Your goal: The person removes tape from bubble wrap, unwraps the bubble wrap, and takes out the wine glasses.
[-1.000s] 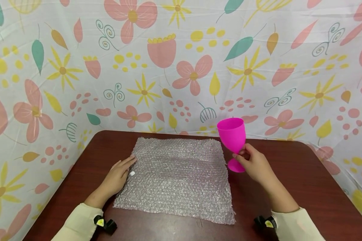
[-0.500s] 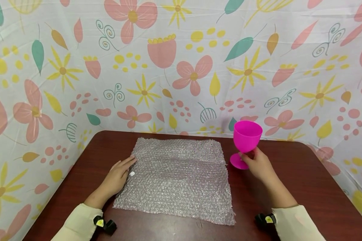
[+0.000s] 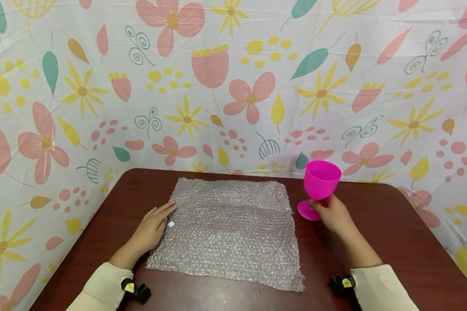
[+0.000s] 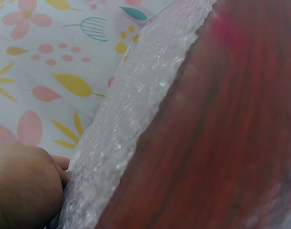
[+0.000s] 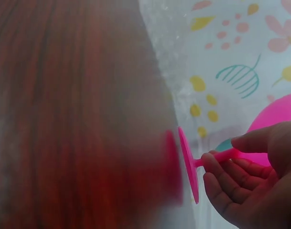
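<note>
A bright pink plastic goblet (image 3: pixel 322 179) is at the right of the table, its bowl leaning right. My right hand (image 3: pixel 337 217) pinches its stem between thumb and fingers. In the right wrist view the foot (image 5: pixel 188 164) is close over the table, with its pink reflection beside it. A sheet of bubble wrap (image 3: pixel 229 233) lies spread out in the middle of the table. My left hand (image 3: pixel 149 226) rests on its left edge, fingers extended. The left wrist view shows that hand (image 4: pixel 26 186) beside the wrap (image 4: pixel 131 105), with most fingers hidden.
The dark red-brown table (image 3: pixel 393 233) has its back edge against a floral cloth backdrop (image 3: pixel 249 56). A small white spot (image 3: pixel 171 224) shows on the wrap near my left hand. Black wrist cameras (image 3: pixel 136 290) sit at both cuffs.
The goblet, held in my right hand, has moved right, away from the wrap's edge, then slightly down. Its lean has turned from left to right. My left hand has stayed in place.
</note>
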`<state>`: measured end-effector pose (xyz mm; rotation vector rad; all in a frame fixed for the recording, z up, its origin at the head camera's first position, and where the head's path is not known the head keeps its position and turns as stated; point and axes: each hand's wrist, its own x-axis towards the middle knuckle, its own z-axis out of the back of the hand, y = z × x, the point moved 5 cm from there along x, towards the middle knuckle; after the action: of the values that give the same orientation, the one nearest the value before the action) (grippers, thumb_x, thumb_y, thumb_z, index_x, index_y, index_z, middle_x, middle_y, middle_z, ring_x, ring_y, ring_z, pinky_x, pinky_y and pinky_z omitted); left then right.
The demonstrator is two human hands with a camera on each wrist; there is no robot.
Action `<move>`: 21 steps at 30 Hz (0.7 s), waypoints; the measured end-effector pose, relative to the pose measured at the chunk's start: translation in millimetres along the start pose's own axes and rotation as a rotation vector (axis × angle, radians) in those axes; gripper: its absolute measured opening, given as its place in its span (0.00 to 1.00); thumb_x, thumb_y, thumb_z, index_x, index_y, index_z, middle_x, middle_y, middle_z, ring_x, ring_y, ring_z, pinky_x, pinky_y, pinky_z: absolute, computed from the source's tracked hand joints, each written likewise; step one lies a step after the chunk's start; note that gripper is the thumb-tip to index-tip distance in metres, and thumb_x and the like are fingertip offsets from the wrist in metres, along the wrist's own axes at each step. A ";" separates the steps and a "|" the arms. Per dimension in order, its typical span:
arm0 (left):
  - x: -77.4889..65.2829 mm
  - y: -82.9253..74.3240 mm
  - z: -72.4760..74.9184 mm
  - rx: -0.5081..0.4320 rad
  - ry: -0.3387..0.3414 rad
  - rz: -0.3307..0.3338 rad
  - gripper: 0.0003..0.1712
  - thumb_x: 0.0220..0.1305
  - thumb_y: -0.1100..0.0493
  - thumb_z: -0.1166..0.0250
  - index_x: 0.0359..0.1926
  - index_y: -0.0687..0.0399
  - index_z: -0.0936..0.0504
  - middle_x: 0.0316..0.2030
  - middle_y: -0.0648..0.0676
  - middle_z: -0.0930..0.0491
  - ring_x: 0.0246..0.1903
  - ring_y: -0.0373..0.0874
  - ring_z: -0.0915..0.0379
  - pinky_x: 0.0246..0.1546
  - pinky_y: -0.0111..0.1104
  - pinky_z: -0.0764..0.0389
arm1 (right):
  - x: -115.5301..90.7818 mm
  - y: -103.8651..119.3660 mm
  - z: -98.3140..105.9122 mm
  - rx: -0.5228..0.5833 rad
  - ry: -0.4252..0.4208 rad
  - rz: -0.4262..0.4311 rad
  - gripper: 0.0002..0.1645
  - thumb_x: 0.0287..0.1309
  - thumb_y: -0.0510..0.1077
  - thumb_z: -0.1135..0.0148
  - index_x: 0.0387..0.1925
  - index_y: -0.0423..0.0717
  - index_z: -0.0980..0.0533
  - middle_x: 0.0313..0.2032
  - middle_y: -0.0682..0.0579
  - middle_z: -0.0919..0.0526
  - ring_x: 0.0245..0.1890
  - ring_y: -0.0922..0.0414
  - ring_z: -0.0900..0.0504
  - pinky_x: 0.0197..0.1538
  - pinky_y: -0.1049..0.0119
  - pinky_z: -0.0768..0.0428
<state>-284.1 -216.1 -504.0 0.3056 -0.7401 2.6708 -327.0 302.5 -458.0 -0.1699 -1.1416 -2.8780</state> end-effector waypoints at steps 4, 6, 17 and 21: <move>0.8 1.1 -1.1 0.001 0.017 0.018 0.27 0.73 0.71 0.50 0.71 0.62 0.30 0.72 0.64 0.34 0.72 0.61 0.37 0.73 0.58 0.45 | 1.1 -6.2 -1.7 0.019 0.006 -0.011 0.24 0.72 0.48 0.43 0.59 0.33 0.30 0.49 0.31 0.18 0.51 0.38 0.20 0.57 0.43 0.24; 0.6 1.0 -1.0 0.000 0.019 0.024 0.27 0.74 0.71 0.50 0.71 0.61 0.31 0.72 0.64 0.33 0.71 0.62 0.37 0.73 0.58 0.45 | 1.2 -8.5 -2.3 0.022 0.015 -0.019 0.24 0.72 0.48 0.43 0.58 0.34 0.30 0.48 0.33 0.17 0.50 0.40 0.20 0.56 0.46 0.23; 2.5 2.3 0.4 -0.022 -0.006 0.020 0.23 0.75 0.69 0.49 0.68 0.62 0.27 0.71 0.63 0.31 0.71 0.62 0.35 0.73 0.57 0.43 | 0.5 -12.8 -3.0 0.071 0.061 -0.079 0.27 0.72 0.50 0.42 0.59 0.32 0.30 0.50 0.32 0.19 0.49 0.41 0.23 0.54 0.49 0.23; 1.7 2.1 1.0 -0.033 -0.006 0.021 0.23 0.75 0.69 0.49 0.68 0.63 0.27 0.71 0.63 0.31 0.72 0.63 0.38 0.72 0.58 0.42 | 0.5 -13.9 -3.1 0.062 0.069 -0.079 0.28 0.72 0.50 0.43 0.60 0.31 0.30 0.51 0.30 0.20 0.50 0.39 0.23 0.57 0.44 0.24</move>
<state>-286.4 -217.8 -503.7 0.2992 -0.7928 2.6757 -328.9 310.5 -469.6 -0.0238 -1.2501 -2.8859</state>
